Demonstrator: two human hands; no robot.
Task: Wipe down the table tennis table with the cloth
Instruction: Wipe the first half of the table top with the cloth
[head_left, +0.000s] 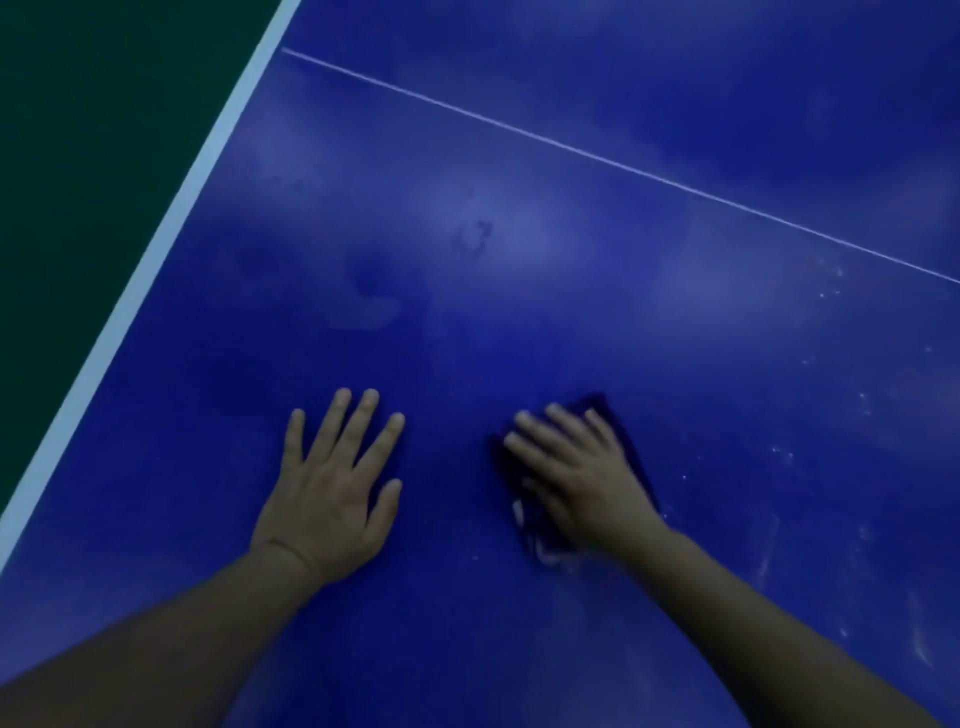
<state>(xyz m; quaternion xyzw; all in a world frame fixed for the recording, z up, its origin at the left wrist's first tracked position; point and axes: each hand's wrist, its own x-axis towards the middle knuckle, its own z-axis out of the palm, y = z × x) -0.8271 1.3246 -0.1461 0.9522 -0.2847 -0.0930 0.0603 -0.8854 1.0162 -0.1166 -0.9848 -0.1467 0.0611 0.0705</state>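
Blue laminate, hazy in dull patches: table tennis table (571, 322), filling nearly the whole view. Bordered at left by white edge stripe (156, 270), dark green floor (78, 156) beyond. Crossed further out by thin white centre line (623, 169).

Left hand (332, 488): palm down on bare board, fingers straight and spread, holding nothing. Judged a prop, taking body weight while leaning over the surface.

Right hand (576, 478): palm down on top of the cloth, fingers straight and slightly fanned, pressing rather than gripping. Flat pressure probably chosen to keep as much fabric as possible against the board.

Cloth (524, 525): dark blue, rumpled, pinned between right palm and table. Shows beyond the fingertips and along the thumb side down to the wrist, with pale marks on the near corner. Lies just right of the left hand, not touching it, with a strip of bare board between.

White specks and streaks (779, 452): scattered right of the cloth, apparently not yet wiped. Next passes likely needed that way.
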